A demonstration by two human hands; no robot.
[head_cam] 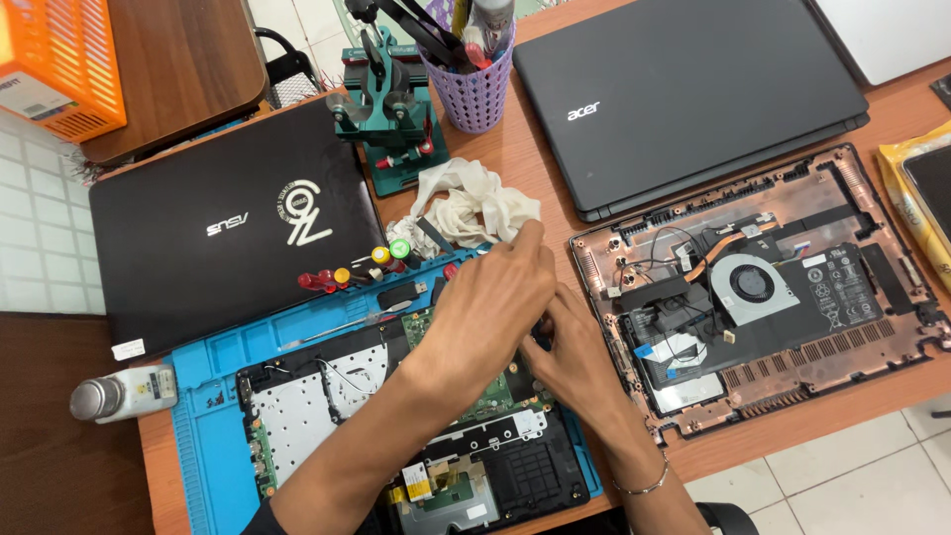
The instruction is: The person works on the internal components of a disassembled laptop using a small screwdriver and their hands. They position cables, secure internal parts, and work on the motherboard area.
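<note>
Opened laptop (396,436) found lying on blue mat (198,396) at near-left part of worktop (535,168), internals up, board (485,401) exposed under both hands. Long axis running roughly left to right along near edge, slightly tilted; palm-rest end with touchpad plate towards the near edge, board end towards the far edge.

Left hand (490,302) lowered over centre of board, fingers curled, tips extended towards cloth (475,208); grip hidden, contents not determinable. Right hand (575,347) pressed against left from the right, fingers bent onto a small dark part at board edge; pinched or merely touched, not determinable.

Risks judged:
- Slip of fingers on board: bent connector or torn cable, given bare hands crowded on one spot.
- Screwdrivers (347,275) lying just beyond mat's far edge, near left wrist: liable to be knocked onto board.
- Bottle (124,393) lying on its side at left edge: possible roll or leak.
- Bottom case (753,297) just beside right forearm: fan cables exposed to snagging.
</note>
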